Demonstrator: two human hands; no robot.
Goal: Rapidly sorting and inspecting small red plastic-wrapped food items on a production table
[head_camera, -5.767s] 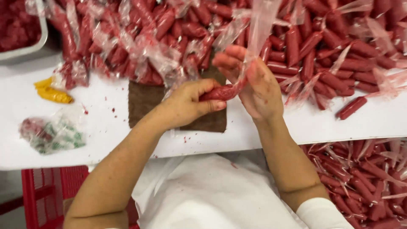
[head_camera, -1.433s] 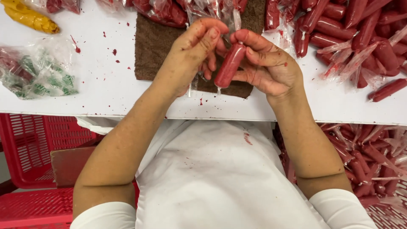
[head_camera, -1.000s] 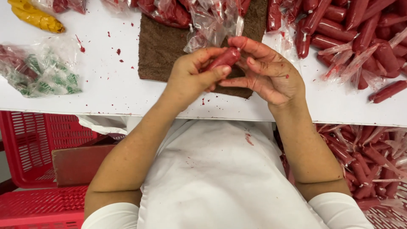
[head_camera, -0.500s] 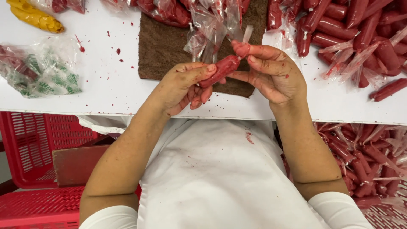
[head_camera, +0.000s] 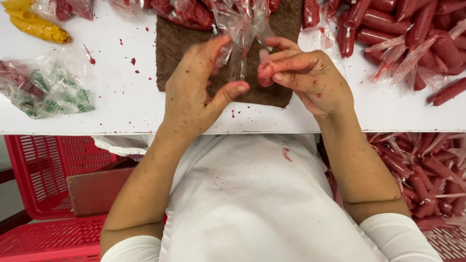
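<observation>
Right now a small red-filled sachet [head_camera: 264,73] sits pinched in the curled fingers of the right hand [head_camera: 310,80], its clear plastic tail [head_camera: 240,46] rising above the brown cloth [head_camera: 179,46] on the white table [head_camera: 121,104]. The left hand [head_camera: 194,92] is half open — thumb out, fingertips at the loose plastic, gripping nothing firmly. Red smears coat both hands, so the slick sachet could slip or burst if squeezed — more splatter on the table. Filled red sachets [head_camera: 412,34] lie piled to the right.
</observation>
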